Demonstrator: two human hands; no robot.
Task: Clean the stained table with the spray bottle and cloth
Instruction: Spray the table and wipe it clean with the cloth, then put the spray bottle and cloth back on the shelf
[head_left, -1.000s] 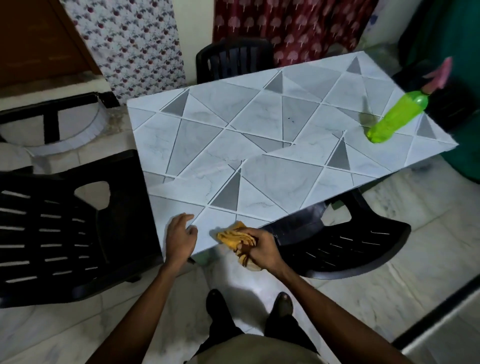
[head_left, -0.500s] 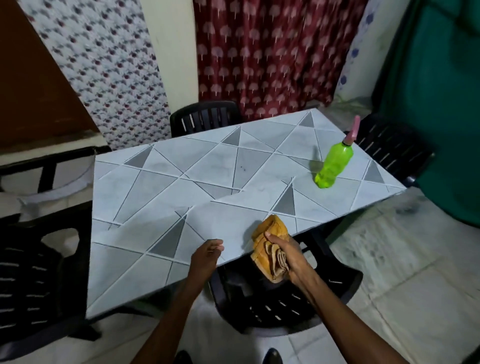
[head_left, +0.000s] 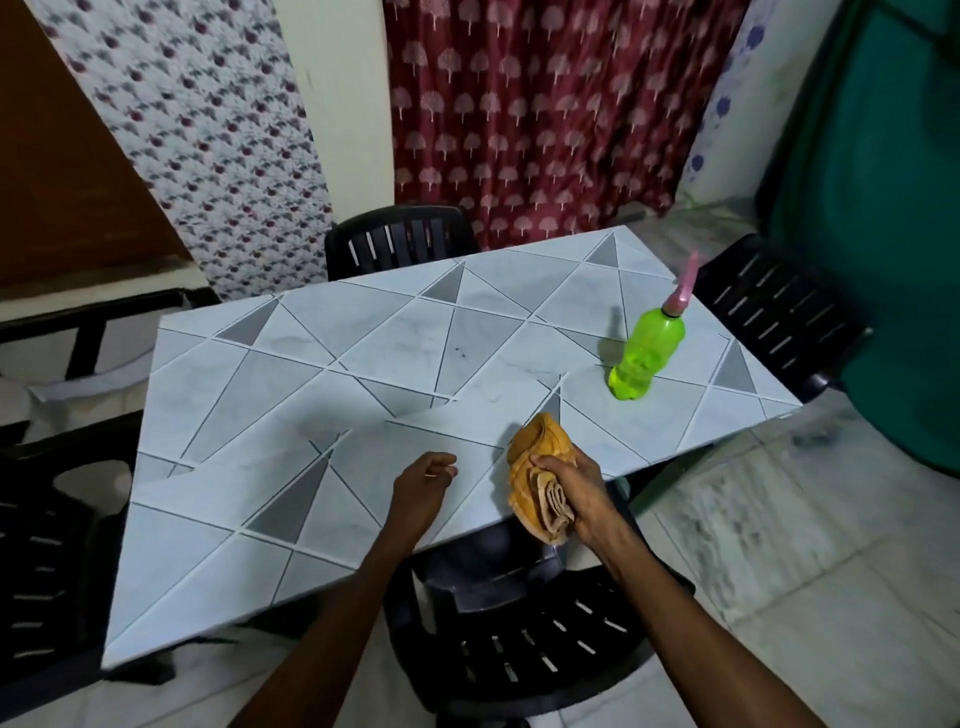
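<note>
Grey triangle-patterned table (head_left: 363, 353) fills mid-frame. At its lower-right edge the orange cloth (head_left: 540, 462) is bunched in the right hand (head_left: 579, 491), fingers curled round it, lifted from the edge it pressed a second ago. Just left, the left hand (head_left: 421, 488) has left its flat press and is loosely curled, empty. The green spray bottle (head_left: 647, 353) stands upper right. Dark specks (head_left: 460, 353) remain mid-table, probably the next target.

Two bare forearms (head_left: 353, 613), bare left hand (head_left: 422, 491), bare right hand (head_left: 579, 491)
</note>
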